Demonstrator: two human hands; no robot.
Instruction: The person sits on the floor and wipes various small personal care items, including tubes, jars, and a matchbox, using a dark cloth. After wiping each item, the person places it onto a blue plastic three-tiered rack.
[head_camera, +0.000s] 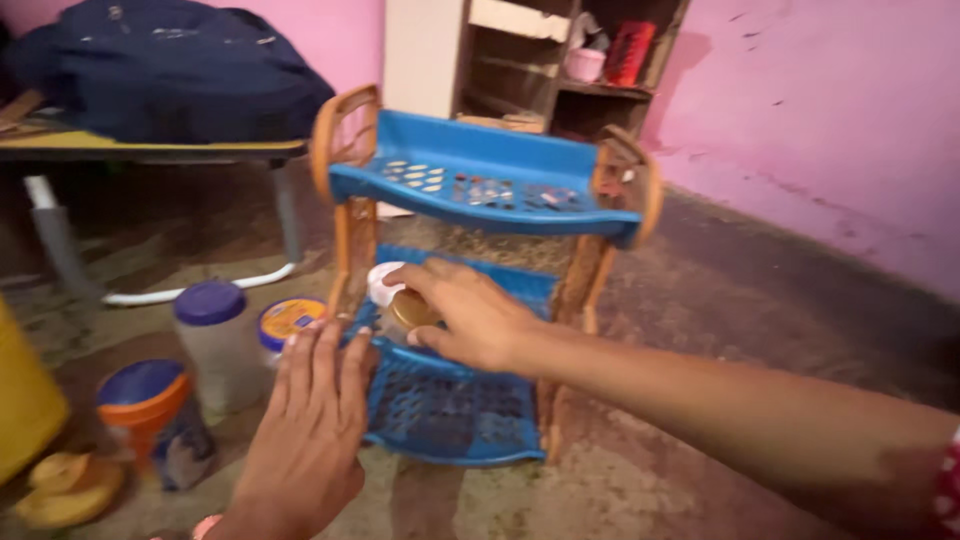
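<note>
A small blue plastic rack (470, 170) with orange side frames stands on the floor, with a top shelf and a lower shelf (450, 410). My right hand (470, 315) reaches in over the lower shelf and grips a small jar (400, 300) with a white lid and brownish contents. My left hand (310, 430) lies flat with fingers apart against the lower shelf's left front edge, holding nothing.
Left of the rack stand a clear jar with a purple lid (215, 340), a round tub with a yellow label (288, 320) and an orange tub with a blue lid (150, 415). A table with a dark bag (170, 60) stands behind, a wooden shelf unit (560, 60) against the pink wall.
</note>
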